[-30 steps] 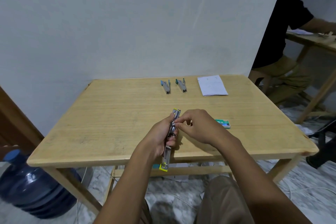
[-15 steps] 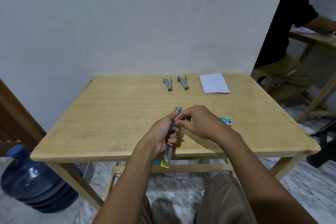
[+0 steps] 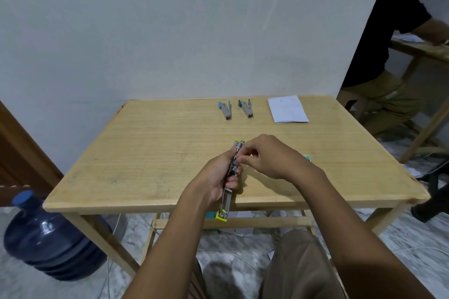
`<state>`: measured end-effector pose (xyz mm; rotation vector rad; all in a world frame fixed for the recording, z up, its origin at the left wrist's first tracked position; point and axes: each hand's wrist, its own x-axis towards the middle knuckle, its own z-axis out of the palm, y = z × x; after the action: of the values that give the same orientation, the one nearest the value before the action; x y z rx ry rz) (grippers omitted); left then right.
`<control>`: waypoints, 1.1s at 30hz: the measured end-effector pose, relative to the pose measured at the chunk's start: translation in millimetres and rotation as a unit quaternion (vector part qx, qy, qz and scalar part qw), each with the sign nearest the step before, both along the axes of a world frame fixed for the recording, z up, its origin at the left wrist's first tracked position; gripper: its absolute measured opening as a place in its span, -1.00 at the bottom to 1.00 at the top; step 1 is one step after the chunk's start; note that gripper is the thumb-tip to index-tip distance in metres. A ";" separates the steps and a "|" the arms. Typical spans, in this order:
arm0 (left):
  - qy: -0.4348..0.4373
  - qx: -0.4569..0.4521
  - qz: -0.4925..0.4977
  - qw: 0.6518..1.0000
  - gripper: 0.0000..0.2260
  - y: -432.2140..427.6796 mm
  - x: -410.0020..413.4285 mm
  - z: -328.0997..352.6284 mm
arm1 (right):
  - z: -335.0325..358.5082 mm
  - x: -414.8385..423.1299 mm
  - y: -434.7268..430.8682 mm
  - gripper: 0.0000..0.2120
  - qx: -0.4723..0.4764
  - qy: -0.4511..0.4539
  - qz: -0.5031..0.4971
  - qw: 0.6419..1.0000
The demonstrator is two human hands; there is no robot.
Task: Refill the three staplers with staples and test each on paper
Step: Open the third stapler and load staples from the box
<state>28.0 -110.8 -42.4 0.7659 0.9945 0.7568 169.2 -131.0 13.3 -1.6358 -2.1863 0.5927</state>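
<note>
My left hand (image 3: 216,182) grips a yellow-trimmed metal stapler (image 3: 227,199) swung fully open, held above the near edge of the wooden table (image 3: 145,160). My right hand (image 3: 269,158) pinches at the stapler's middle; whatever its fingertips hold is too small to see. A light-blue stapler (image 3: 225,110) and a teal stapler (image 3: 246,108) lie side by side at the table's far edge. A white paper sheet (image 3: 287,109) lies to their right. The green staple box (image 3: 306,157) peeks out behind my right wrist.
A blue water jug (image 3: 48,238) stands on the floor at the left. A person in a black shirt (image 3: 393,31) sits at another table on the right. A white wall runs behind the table. My knees are under the near edge.
Both hands stay on the yellow stapler in about the same spot; my right fingers shifted slightly along its middle. The view has tilted a little.
</note>
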 end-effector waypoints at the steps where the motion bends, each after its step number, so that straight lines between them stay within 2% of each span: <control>1: 0.001 0.000 -0.001 1.000 -0.61 -0.1 0.2 0.2 | 0.0 -0.3 0.4 -0.88 0.000 -0.006 0.000 1.000; 11: -0.011 -0.004 0.000 1.000 -0.62 0.3 -0.2 -1.7 | -1.7 -7.3 2.9 -0.89 0.005 -0.015 -0.022 1.000; 17: -0.020 -0.013 0.003 1.000 -0.62 0.8 -0.4 -3.4 | 4.0 -3.4 0.0 -0.89 -0.010 -0.018 0.004 1.000; 25: 0.001 0.001 -0.002 1.000 -0.62 -0.1 1.4 -2.8 | 0.6 -5.3 4.5 -0.87 -0.012 -0.042 0.001 0.999; 29: -0.009 -0.003 0.003 1.000 -0.64 0.6 0.0 -4.0 | -4.6 -7.3 5.9 -0.90 0.006 -0.029 -0.018 0.999; 32: -0.013 -0.003 0.006 1.000 -0.68 2.5 0.3 -5.5 | -9.9 -7.5 7.8 -0.97 0.022 0.014 -0.045 0.999; 33: -0.020 -0.005 0.005 1.000 -0.68 3.0 0.5 -6.1 | -12.0 -7.6 7.6 -0.94 0.027 0.030 -0.053 0.998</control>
<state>28.5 -107.8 -48.6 0.7346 0.9669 0.7725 161.6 -123.4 1.3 -1.6729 -2.0411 0.5410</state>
